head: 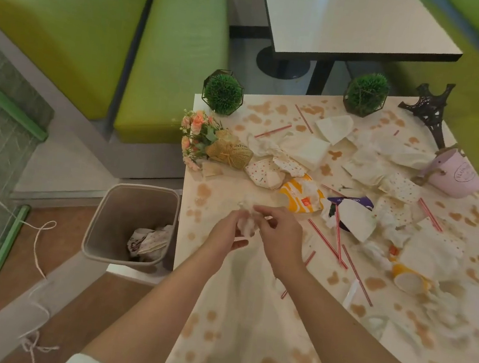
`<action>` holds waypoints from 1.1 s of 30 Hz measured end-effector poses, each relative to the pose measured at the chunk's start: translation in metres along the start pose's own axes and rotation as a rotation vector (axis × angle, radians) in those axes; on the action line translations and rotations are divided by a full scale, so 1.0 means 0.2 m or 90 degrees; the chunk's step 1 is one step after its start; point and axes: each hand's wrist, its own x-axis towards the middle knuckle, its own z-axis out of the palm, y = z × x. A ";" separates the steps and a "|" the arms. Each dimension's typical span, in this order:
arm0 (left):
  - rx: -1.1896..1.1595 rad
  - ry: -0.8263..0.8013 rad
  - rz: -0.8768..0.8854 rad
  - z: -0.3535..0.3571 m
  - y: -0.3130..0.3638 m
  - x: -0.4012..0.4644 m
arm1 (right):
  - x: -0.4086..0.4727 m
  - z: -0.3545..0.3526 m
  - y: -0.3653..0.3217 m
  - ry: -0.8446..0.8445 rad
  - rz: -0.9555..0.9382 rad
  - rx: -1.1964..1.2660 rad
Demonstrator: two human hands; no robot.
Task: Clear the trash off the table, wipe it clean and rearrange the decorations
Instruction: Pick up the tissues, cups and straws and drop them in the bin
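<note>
The white table (245, 318) is spotted with brown stains and littered with napkins, red straws, dotted wrappers, a yellow wrapper (301, 199) and a tipped yellow cup (408, 280). Over its left part, my left hand (227, 234) and my right hand (281, 237) together hold a crumpled white tissue (246, 224); the right pinches its top. A grey trash bin (124, 221) stands on the floor left of the table, holding a few wrappers. Decorations: two green ball plants (222, 93) (365, 93), a flower bouquet (207, 141), a tipped dark tower model (431, 111) and a tipped pink pot (453, 177).
A green bench seat (175, 58) stands beyond the table's left side. A second white table (352, 17) stands at the back. A white cord (41, 235) trails over the floor at the left by a glass panel.
</note>
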 end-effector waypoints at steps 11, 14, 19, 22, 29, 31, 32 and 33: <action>-0.046 0.032 -0.100 0.00 0.05 0.04 | -0.08 -0.01 0.07 -0.072 -0.128 -0.149; -0.113 -0.007 -0.119 0.05 0.06 0.01 | -0.07 -0.06 0.08 -0.051 -0.132 -0.170; -0.129 -0.052 -0.095 0.13 0.05 -0.02 | -0.04 -0.16 0.08 0.001 -0.068 -0.126; -0.120 -0.095 -0.113 0.20 0.04 -0.05 | -0.03 -0.21 0.12 0.033 -0.078 -0.195; -0.036 -0.044 -0.070 0.29 -0.06 -0.05 | -0.04 -0.32 0.21 -0.081 -0.056 -0.210; -0.030 -0.014 -0.058 0.28 -0.08 -0.05 | -0.05 -0.35 0.24 -0.083 -0.050 -0.224; -0.017 -0.002 -0.057 0.28 -0.09 -0.05 | -0.06 -0.36 0.26 -0.088 -0.050 -0.248; 0.006 0.008 -0.059 0.28 -0.09 -0.05 | -0.06 -0.37 0.28 -0.098 -0.048 -0.283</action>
